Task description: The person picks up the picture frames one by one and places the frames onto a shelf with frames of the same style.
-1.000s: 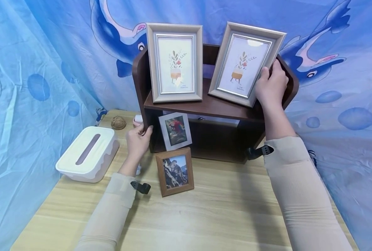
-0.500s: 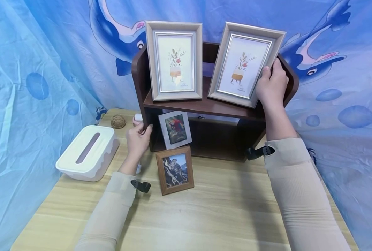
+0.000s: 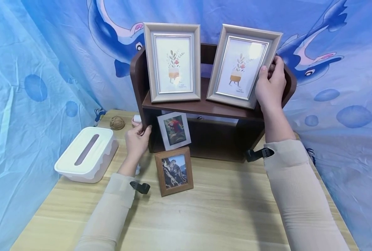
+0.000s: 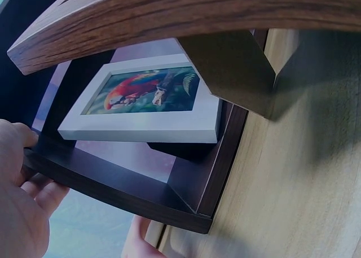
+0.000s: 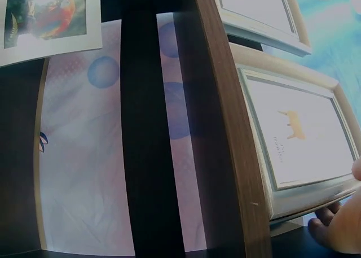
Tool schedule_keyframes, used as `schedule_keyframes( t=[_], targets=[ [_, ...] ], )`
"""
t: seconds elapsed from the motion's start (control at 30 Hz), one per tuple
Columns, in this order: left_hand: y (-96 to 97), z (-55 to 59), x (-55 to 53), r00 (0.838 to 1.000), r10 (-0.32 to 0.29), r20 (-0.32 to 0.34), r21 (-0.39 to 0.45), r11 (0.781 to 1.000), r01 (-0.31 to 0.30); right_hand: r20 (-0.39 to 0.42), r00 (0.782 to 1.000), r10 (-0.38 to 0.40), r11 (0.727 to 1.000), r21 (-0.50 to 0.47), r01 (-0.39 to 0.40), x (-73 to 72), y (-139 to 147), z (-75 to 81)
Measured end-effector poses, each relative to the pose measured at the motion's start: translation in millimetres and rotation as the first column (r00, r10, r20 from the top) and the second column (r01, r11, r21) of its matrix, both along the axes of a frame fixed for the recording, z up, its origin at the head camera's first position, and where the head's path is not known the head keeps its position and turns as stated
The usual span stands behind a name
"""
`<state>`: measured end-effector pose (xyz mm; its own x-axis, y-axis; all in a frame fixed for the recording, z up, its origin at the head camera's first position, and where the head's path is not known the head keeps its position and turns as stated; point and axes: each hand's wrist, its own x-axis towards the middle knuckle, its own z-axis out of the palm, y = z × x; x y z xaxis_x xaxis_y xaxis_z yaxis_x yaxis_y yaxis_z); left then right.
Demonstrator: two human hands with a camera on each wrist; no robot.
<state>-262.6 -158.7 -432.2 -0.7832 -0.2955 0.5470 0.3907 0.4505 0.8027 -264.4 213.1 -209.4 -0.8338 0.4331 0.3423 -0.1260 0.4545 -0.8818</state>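
My right hand [image 3: 271, 85] grips the right edge of a beige picture frame [image 3: 244, 66], thumb at the front and fingers partly hidden behind. This frame stands tilted on the upper board of a dark brown wooden shelf [image 3: 176, 108]. Beside it, apart, a matching beige frame [image 3: 172, 62] stands straighter. My left hand [image 3: 137, 141] pinches the front edge of the shelf's left side panel; in the left wrist view its fingers [image 4: 48, 196] curl round that panel. A white frame with a parrot picture [image 4: 135, 125] stands in the lower compartment's left part, in front of which is a brown wooden frame [image 3: 159, 174].
A white tissue box [image 3: 90, 150] sits on the wooden table [image 3: 211, 209] to the left. Behind it lies a ball of twine [image 3: 117, 122]. A small pink and white object [image 3: 136, 119] is partly hidden behind the shelf. Blue dolphin-printed fabric [image 3: 63, 42] hangs around the table.
The right beige frame has shifted slightly in my right hand, and the glare on its glass has changed. My right fingers have bent a little behind its edge. The left hand keeps its hold.
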Motion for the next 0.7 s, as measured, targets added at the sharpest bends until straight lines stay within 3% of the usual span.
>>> schedule_keyframes(
  t=[0.2, 0.4, 0.7],
  targets=[
    [-0.8, -1.5, -0.4, 1.0, -0.001, -0.004, 0.0, 1.0, 0.001, -0.127, 0.991, 0.04, 0.999, 0.04, -0.036, 8.4, 4.8, -3.1],
    [-0.7, -3.0, 0.0, 1.0, 0.018, -0.004, -0.011, 1.0, -0.018, -0.171, 0.981, 0.09, 0.989, 0.127, -0.069, 25.1, 5.8, -1.7],
    [0.7, -1.7, 0.1, 1.0, 0.024, -0.002, -0.016, 1.0, -0.024, -0.296, 0.936, 0.19, 0.977, 0.155, -0.149, 60.7, 6.5, -1.0]
  ],
)
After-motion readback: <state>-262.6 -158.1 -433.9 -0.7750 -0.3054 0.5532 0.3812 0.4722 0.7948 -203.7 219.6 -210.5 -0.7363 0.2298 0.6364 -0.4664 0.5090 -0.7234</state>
